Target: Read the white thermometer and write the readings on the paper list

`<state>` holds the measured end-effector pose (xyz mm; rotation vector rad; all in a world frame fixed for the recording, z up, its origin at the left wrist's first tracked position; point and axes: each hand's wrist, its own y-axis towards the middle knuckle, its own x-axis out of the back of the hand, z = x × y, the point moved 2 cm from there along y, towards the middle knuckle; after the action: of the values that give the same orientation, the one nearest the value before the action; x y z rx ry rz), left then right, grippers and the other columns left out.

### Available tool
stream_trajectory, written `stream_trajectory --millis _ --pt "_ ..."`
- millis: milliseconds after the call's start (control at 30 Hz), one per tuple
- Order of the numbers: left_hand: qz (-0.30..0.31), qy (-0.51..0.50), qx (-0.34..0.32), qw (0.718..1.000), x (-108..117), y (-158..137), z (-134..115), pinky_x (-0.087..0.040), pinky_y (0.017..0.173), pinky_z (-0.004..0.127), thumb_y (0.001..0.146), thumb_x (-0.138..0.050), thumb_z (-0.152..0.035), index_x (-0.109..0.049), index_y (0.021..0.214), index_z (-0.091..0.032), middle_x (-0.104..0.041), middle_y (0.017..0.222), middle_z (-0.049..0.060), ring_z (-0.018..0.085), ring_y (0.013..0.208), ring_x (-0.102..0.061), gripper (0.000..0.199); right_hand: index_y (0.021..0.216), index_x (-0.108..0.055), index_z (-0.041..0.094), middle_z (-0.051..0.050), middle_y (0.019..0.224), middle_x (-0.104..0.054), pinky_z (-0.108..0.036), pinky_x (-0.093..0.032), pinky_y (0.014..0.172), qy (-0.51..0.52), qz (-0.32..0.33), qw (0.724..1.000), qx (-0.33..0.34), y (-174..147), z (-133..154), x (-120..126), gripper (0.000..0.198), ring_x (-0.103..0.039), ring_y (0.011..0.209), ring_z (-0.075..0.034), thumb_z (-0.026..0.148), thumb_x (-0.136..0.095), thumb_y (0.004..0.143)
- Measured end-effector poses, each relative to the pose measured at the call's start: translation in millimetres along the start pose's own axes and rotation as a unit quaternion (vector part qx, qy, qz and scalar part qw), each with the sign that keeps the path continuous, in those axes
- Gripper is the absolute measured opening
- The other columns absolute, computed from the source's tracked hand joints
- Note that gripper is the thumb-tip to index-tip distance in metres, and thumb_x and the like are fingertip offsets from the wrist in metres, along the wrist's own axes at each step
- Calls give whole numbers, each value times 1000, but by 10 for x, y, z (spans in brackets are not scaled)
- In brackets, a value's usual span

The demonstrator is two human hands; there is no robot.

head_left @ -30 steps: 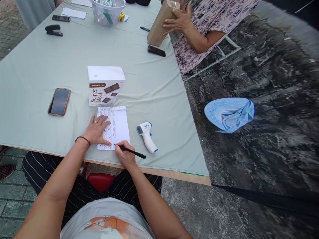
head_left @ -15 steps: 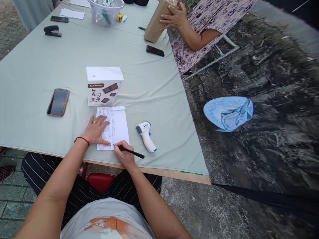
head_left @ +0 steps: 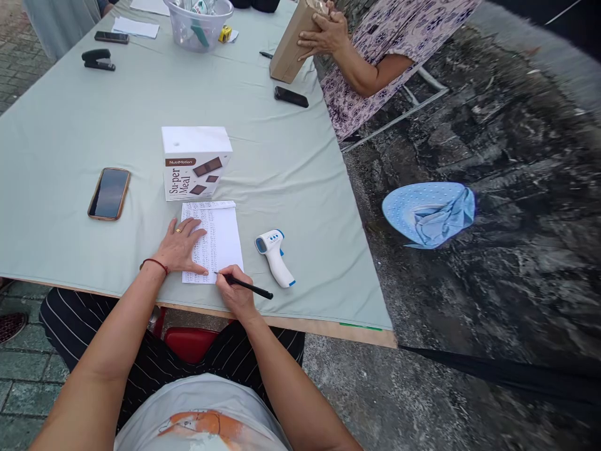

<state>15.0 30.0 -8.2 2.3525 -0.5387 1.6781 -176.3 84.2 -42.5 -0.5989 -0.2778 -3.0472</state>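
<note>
A sheet of paper (head_left: 226,235) lies near the table's front edge, its left part filled with small writing in columns. My left hand (head_left: 182,247) rests flat on it with fingers spread. My right hand (head_left: 236,295) pinches a black pen (head_left: 256,289), whose tip touches the sheet's lower part beside my left thumb. Just behind the paper stands a white NutriMotion box (head_left: 197,161) with chocolate bars pictured on it. To the right of the paper lies a white and blue infrared thermometer (head_left: 275,257).
A smartphone (head_left: 109,194) lies at left. Farther back are a stapler (head_left: 97,59), another phone (head_left: 111,37), a clear plastic basket (head_left: 200,28), and a black object (head_left: 291,96). At right, another person's hands hold a cardboard box (head_left: 295,44). A blue cap (head_left: 429,215) shows beyond the table edge.
My right hand and the pen have shifted very slightly to the right. My left hand stays in place on the paper. The other person's hands and cardboard box have moved slightly left.
</note>
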Motion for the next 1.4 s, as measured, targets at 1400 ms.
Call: stream_trajectory --millis 1400 --pt "1 1 1 1000 1 0 4 -5 119 63 54 -79 -69 -46 139 -17 -35 154 21 40 145 -25 105 66 -55 21 3 58 -55 -26 -43 57 9 -19 1000 -19 -13 -30 17 16 -48 55 -14 36 -52 73"
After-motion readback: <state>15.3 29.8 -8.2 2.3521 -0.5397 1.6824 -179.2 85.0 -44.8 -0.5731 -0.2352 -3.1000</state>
